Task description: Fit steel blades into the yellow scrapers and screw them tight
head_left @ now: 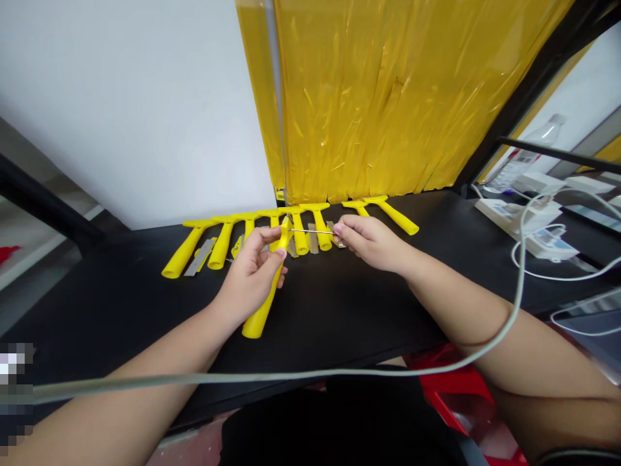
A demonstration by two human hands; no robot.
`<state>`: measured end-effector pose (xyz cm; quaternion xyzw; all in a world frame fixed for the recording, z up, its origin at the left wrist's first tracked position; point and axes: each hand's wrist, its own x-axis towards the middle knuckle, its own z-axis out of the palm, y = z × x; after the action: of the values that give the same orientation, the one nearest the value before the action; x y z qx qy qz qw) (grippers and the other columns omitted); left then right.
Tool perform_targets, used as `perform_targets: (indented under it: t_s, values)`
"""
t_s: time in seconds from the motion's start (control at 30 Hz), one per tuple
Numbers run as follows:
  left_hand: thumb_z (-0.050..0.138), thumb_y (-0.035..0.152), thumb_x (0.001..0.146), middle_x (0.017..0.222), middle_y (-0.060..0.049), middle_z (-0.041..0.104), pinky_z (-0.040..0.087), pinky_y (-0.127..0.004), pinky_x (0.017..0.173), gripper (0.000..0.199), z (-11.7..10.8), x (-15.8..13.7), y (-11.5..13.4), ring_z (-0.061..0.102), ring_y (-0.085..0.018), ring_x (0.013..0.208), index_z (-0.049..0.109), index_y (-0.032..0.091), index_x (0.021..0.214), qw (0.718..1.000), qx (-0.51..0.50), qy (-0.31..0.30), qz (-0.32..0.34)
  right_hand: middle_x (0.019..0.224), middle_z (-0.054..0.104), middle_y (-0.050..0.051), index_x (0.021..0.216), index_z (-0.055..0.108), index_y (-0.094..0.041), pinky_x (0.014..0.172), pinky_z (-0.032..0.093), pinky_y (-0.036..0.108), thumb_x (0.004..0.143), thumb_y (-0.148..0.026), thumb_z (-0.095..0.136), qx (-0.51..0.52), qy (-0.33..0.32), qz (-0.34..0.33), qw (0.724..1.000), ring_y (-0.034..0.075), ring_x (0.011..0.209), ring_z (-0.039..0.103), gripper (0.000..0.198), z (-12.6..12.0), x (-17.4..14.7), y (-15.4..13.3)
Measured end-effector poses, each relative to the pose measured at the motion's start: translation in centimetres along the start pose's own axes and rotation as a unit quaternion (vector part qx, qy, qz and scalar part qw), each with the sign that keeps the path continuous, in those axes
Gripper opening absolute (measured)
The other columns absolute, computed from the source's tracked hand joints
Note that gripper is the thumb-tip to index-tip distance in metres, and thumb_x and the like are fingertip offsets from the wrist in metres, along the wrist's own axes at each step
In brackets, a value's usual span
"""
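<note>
My left hand (259, 268) is wrapped round a yellow scraper (259, 318), its hollow handle end pointing down toward me. In my right hand (371, 241) is a thin metal screwdriver (310, 231); its grip is hidden by my fingers. The shaft runs level to the left, and its tip meets the head of the held scraper. Behind my hands several more yellow scrapers lie in a row, among them a scraper (184, 255) at the left end and another (400, 219) at the right. Flat grey blades (200, 257) and brownish strips (313, 238) lie between the handles.
The black tabletop (359, 304) ends at a front edge near my body. A pale cable (291, 375) crosses in front of my forearms. At the right are white boxes (538, 226) and a plastic bottle (524, 152). A white panel (145, 116) and yellow plastic sheeting (378, 97) stand behind.
</note>
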<state>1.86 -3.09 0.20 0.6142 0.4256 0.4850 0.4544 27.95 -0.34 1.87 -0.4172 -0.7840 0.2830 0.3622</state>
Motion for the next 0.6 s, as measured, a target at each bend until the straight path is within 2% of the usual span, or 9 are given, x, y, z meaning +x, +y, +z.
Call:
perform_targets:
  t_s: [0.1,0.2,0.27,0.37,0.5,0.6]
  values:
    - [0.067,0.033,0.096,0.103,0.000,0.064,0.057,-0.028,0.059,0.030,-0.4,0.1,-0.5,0.062,-0.008,0.057,0.056,0.025,0.124,0.999,0.033,-0.008,0.013,0.063,0.046,-0.003,0.079,0.059,-0.020,0.059,0.033,0.030,0.107,-0.053,0.041,0.056,-0.012,0.019,0.998,0.013,0.057,0.041,0.048,0.8,0.2,0.5]
    - [0.065,0.034,0.097,0.086,0.004,0.061,0.056,-0.029,0.060,0.033,-0.7,0.3,-0.9,0.063,-0.011,0.057,0.056,0.026,0.128,0.998,0.055,-0.001,0.012,0.061,0.038,-0.009,0.096,0.052,-0.023,0.054,0.029,0.027,0.103,-0.051,0.054,0.128,-0.039,0.037,0.990,0.012,0.052,0.035,0.029,1.5,0.0,0.9]
    - [0.065,0.034,0.098,0.078,0.005,0.058,0.055,-0.029,0.061,0.034,-0.8,0.4,-1.0,0.063,-0.013,0.058,0.056,0.027,0.130,0.998,0.059,0.005,0.013,0.064,0.041,-0.011,0.099,0.045,-0.025,0.054,0.029,0.025,0.098,-0.047,0.064,0.144,-0.046,0.036,0.988,0.011,0.053,0.036,0.029,1.7,-0.1,1.1]
    - [0.064,0.034,0.098,0.071,0.007,0.056,0.056,-0.030,0.064,0.035,-0.8,0.5,-1.0,0.062,-0.013,0.056,0.056,0.026,0.131,0.998,0.068,0.004,0.018,0.068,0.046,-0.007,0.090,0.047,-0.024,0.056,0.034,0.027,0.101,-0.050,0.058,0.115,-0.020,0.033,0.993,0.012,0.058,0.041,0.031,1.8,0.1,1.3]
    - [0.064,0.035,0.099,0.068,0.007,0.057,0.055,-0.029,0.064,0.035,-0.7,0.3,-0.7,0.063,-0.014,0.057,0.056,0.025,0.132,0.996,0.085,-0.010,0.020,0.071,0.050,-0.001,0.080,0.055,-0.020,0.057,0.035,0.029,0.106,-0.056,0.040,0.090,-0.003,0.044,0.995,0.013,0.060,0.043,0.047,1.8,0.5,1.4]
    - [0.063,0.035,0.099,0.069,0.007,0.058,0.056,-0.030,0.068,0.035,-0.7,0.3,-0.7,0.063,-0.013,0.057,0.056,0.025,0.132,0.996,0.087,-0.008,0.023,0.067,0.044,-0.006,0.091,0.052,-0.022,0.056,0.032,0.027,0.103,-0.053,0.050,0.109,-0.021,0.025,0.994,0.012,0.058,0.037,0.034,1.8,0.2,1.1]
